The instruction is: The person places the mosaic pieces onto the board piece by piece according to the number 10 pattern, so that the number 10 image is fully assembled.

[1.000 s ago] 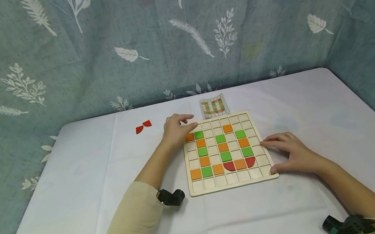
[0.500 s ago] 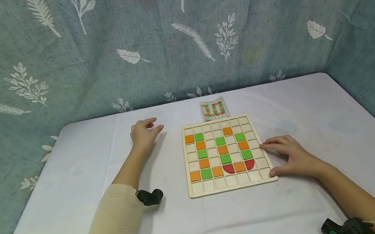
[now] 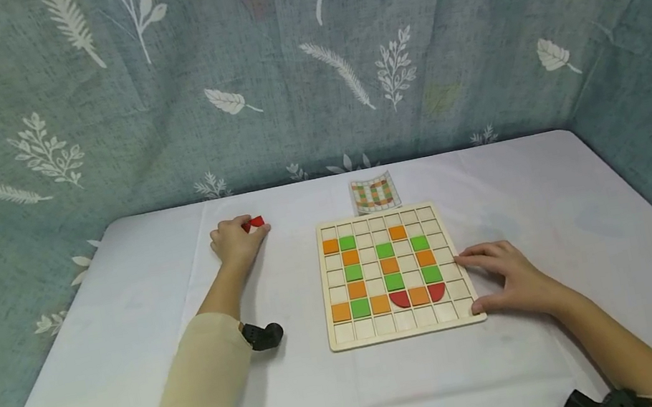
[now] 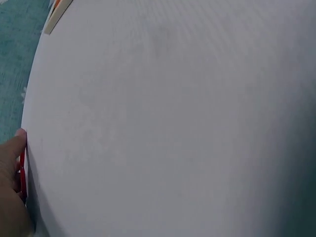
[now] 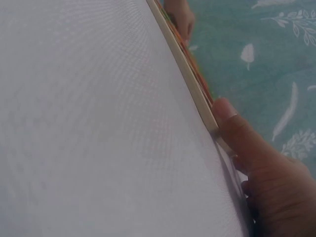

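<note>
In the head view my left hand [image 3: 235, 242] is at the small red pieces [image 3: 257, 222] on the far left of the table, thumb and forefinger parted around them; the fingers partly hide one piece. The left wrist view catches red beside my thumb [image 4: 19, 140]. A square wooden grid board [image 3: 343, 338] lies before me, with orange, green and rounded red tiles in some cells. My right hand [image 3: 512, 278] rests at its right edge, thumb on the near right corner and fingertips farther up that side. The right wrist view shows this thumb [image 5: 242, 131] against the board's corner.
A small patterned card [image 3: 375, 193], slightly curled, lies just behind the board and shows a coloured grid. White cloth [image 3: 437, 387] covers the table. Behind the far edge hangs a green leaf-print curtain [image 3: 281, 95].
My left hand has moved left from the board's upper left corner to the red pieces, where its fingers now partly cover them. My right hand stays at the board's right edge.
</note>
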A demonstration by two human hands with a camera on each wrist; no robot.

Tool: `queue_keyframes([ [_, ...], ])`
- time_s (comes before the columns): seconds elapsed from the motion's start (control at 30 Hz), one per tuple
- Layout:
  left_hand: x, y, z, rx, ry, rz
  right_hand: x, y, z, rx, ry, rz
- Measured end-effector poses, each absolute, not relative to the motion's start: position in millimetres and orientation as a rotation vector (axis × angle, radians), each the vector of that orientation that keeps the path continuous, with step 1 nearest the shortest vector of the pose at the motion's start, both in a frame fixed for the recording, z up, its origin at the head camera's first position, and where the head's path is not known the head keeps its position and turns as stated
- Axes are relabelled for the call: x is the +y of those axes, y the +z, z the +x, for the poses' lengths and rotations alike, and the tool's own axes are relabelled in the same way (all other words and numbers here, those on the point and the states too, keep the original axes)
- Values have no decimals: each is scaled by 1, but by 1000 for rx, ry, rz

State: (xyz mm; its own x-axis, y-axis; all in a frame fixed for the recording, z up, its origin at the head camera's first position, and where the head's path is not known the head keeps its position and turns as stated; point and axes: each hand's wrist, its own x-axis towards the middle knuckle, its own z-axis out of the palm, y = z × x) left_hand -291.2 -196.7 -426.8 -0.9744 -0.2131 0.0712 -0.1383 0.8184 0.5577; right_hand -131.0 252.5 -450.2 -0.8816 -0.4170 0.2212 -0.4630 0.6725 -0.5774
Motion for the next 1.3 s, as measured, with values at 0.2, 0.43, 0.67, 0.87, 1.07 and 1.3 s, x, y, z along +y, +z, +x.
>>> queue_keyframes([
  [0.2,-188,-432,-293,-2889,-856,216,252,-450,-129,-2798,999,744],
  [0.43,-183,-435,-292,-2934,-899,-39,252,-449,-129,-2793,984,754],
  [0.67,-182,-435,-286,-2945,-962,-262,253,-449,-129,-2801,1002,741],
  [0.87,-180,-434,-282,-2954,-1010,-360,253,-450,-128,-2793,1002,748],
  [1.07,-172,-433,-279,-2948,-903,-512,254,-449,-127,-2786,1002,753],
  [1.3,-163,-432,-277,-2916,-820,-607,253,-450,-128,-2775,1008,746],
])
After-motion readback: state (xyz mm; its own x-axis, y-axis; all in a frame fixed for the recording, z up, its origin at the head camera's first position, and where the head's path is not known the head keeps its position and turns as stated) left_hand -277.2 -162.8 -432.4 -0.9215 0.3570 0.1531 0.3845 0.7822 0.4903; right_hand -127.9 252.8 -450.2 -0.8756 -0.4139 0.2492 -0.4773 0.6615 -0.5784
